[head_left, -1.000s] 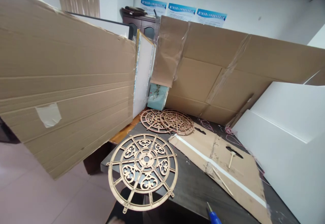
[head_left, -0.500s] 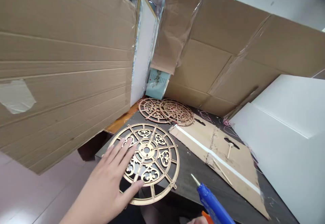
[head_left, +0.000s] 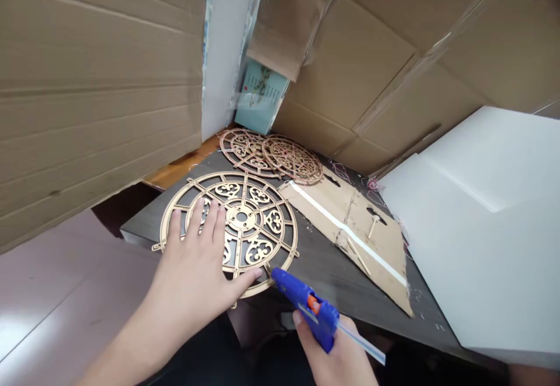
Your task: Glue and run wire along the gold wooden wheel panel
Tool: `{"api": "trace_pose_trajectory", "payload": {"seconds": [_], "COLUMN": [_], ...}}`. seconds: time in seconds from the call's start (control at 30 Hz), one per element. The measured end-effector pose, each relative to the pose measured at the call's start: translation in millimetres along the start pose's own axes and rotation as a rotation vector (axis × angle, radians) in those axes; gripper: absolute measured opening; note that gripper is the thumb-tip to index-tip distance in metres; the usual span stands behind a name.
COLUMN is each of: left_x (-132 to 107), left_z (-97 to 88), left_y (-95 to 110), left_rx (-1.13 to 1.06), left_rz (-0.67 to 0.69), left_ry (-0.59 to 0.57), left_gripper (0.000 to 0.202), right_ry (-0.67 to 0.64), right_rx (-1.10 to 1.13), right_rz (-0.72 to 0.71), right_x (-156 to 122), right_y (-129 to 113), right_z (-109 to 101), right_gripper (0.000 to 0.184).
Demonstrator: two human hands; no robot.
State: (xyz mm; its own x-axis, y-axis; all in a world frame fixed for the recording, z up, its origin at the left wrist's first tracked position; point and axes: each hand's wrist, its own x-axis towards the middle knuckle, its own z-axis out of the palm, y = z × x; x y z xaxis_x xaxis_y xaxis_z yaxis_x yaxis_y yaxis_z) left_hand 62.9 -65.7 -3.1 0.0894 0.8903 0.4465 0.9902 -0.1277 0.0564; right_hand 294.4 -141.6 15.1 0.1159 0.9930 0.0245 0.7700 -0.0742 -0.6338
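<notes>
A gold openwork wheel (head_left: 273, 223) lies flat on a dark tabletop (head_left: 324, 275), with two matching wheels (head_left: 271, 155) overlapping behind it and a taped cardboard sheet (head_left: 363, 228) to its right. Cardboard panels (head_left: 96, 83) stand behind it, white foam board (head_left: 481, 223) farther right, tiled floor (head_left: 56, 310) below left. The left hand (head_left: 192, 263) lies open on the wheel, fingers spread, gripping nothing. The right hand (head_left: 332, 354) closes around a blue hot glue gun (head_left: 306, 304), its nozzle just beside the wheel's lower rim.

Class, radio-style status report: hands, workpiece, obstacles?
Left hand flat on gold disc. Right hand gripping blue glue gun, nozzle at disc rim. Cardboard sheet alongside.
</notes>
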Motion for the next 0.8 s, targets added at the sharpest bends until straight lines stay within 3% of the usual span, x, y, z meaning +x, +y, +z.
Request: {"api": "trace_pose_trajectory", "payload": {"seconds": [0.1, 0.27, 0.47, 0.63, 0.8], "left_x": [-1, 0, 1, 0, 0], "left_z": [-1.4, -7.6, -9.6, -8.7, -5.7], "left_y": [0, 1, 1, 1, 1], "left_rx": [-0.002, 0.002, 0.006, -0.015, -0.044], "left_rz": [-0.008, 0.013, 0.030, 0.033, 0.023], "left_ry": [-0.080, -0.129, -0.136, -0.132, -0.114], "left_gripper": [0.118, 0.113, 0.111, 0.112, 0.111], "right_ry": [-0.122, -0.136, -0.216, -0.275, -0.234], "right_rx": [-0.040, -0.201, -0.410, -0.413, -0.404], "right_rz": [-0.016, -0.095, 0.059, 0.111, 0.128], "right_x": [1, 9, 24, 27, 20], "right_y": [-9, -17, -26, -40, -39], "right_z": [-9, -22, -39, -40, -37], "right_gripper": [0.046, 0.034, 0.023, 0.022, 0.019]}}
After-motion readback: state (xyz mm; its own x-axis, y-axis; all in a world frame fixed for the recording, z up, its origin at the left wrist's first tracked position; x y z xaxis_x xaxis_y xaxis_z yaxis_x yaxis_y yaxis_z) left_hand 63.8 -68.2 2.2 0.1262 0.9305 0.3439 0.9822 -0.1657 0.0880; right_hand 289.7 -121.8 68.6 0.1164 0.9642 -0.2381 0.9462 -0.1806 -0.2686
